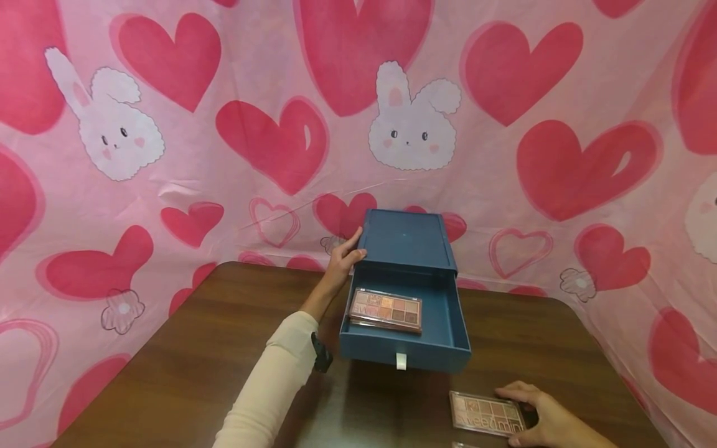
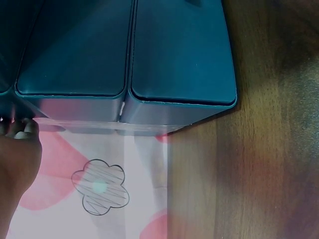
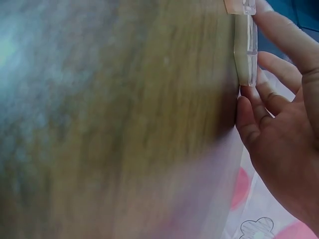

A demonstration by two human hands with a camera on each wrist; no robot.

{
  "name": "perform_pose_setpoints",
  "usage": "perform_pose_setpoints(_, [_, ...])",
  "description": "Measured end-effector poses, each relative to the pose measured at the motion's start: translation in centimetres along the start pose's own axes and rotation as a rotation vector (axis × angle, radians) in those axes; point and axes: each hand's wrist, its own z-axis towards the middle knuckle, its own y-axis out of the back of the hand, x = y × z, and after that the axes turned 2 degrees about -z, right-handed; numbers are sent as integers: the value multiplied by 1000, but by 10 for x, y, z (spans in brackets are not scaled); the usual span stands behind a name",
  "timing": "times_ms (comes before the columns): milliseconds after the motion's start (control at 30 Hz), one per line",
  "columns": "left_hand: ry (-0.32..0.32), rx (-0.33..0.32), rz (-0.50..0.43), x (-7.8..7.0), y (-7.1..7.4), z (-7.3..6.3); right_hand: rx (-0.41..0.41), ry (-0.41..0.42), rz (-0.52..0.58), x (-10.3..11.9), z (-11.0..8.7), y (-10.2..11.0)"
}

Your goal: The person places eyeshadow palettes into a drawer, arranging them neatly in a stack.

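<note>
A blue drawer unit [image 1: 406,239] stands on the table with its top drawer [image 1: 448,317] pulled out. Inside that drawer, at the left, eyeshadow palettes [image 1: 386,309] lie stacked. My left hand [image 1: 343,261] rests against the unit's upper left side, its thumb at the top edge; in the left wrist view the hand [image 2: 20,154] is partly cut off. At the lower right, another eyeshadow palette [image 1: 486,413] with a clear lid lies on or just above the table. My right hand [image 1: 540,414] grips its right end, fingers at the far corner and thumb at the near one.
The edge of one more clear case [image 1: 463,445] shows at the bottom of the head view. A white pull tab [image 1: 401,361] hangs on the drawer front. Lower tiers [image 2: 75,50] of the unit show in the left wrist view. Behind the wooden table [image 1: 224,348] hangs a pink heart-patterned cloth [image 1: 269,56].
</note>
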Motion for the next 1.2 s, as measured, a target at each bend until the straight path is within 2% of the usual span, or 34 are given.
perform_pose_setpoints(233, [9,-4,5,-1,2,0,-32,109,14,-2,4,-1])
perform_pose_setpoints(533, [7,2,-11,-1,3,0,-35,77,54,1,7,0])
perform_pose_setpoints(733, [10,-1,-6,0,2,0,-42,28,64,2,4,-2])
perform_pose_setpoints(1000, [-11,12,23,0,1,-1,-100,79,75,1,0,0])
perform_pose_setpoints(1200, [-15,22,3,-1,1,-1,-162,148,91,3,-1,7])
